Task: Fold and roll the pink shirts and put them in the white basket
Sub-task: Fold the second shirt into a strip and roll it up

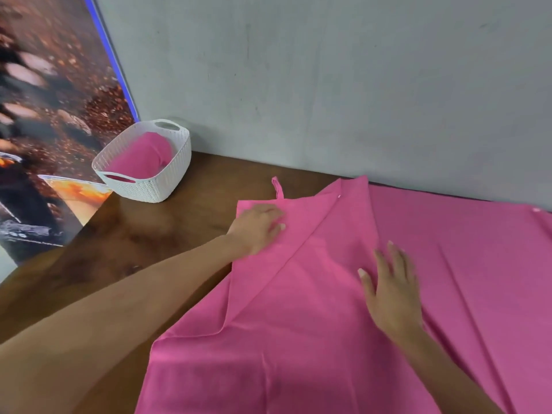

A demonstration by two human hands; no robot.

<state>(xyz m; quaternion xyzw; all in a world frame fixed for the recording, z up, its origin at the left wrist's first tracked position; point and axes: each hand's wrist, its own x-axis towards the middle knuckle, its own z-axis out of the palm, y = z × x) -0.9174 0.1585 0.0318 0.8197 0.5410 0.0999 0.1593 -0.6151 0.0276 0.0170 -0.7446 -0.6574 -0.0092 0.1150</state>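
Pink shirt (343, 324): lying spread on the table (167, 234), soft, light, likely slippery. I am pressing it with left hand (257, 227) and right hand (391, 291), both flat, gripping nothing; best taken by the edges.

No text, label, brand, number or sign can be read anywhere: the poster (44, 115) at the left shows only a blurred picture, and the pink cloth (298, 324) bears no print
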